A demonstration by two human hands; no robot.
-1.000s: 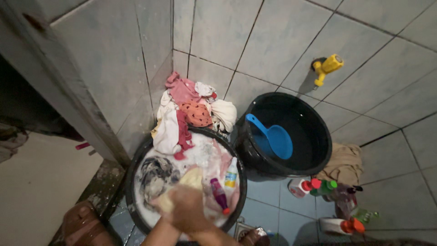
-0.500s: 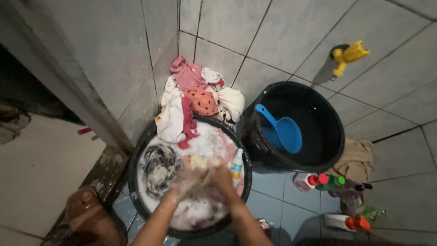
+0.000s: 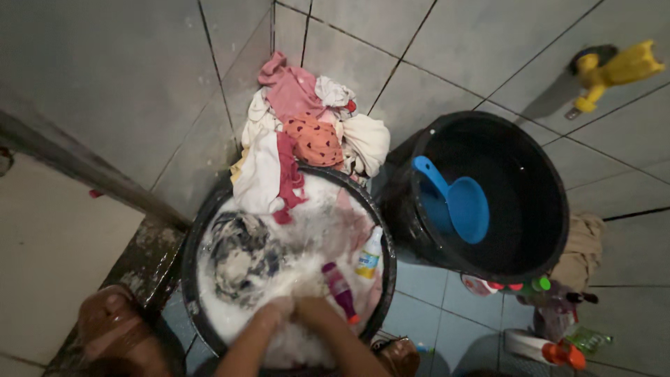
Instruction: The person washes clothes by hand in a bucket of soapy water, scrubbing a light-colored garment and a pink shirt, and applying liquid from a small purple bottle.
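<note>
Two hands are working in one sudsy black basin [image 3: 202, 230].
Left hand [image 3: 273, 311] and right hand [image 3: 315, 314] are pressing together in foam, fingers' grip indiscernible; two bottles [image 3: 340, 290] are floating just beside the fingers.

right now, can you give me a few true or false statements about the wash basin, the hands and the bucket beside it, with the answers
1. Both hands, left hand and right hand, are down in the foamy basin. True.
2. A blue scoop sits inside the black bucket. True.
3. The pile of clothes lies on the floor to the right of the bucket. False: it is heaped at the basin's far rim, in the wall corner.
4. The basin holds no bottles. False: a purple bottle and a white bottle lie in the suds.
5. A yellow tap sticks out of the tiled wall above the bucket. True.
</note>
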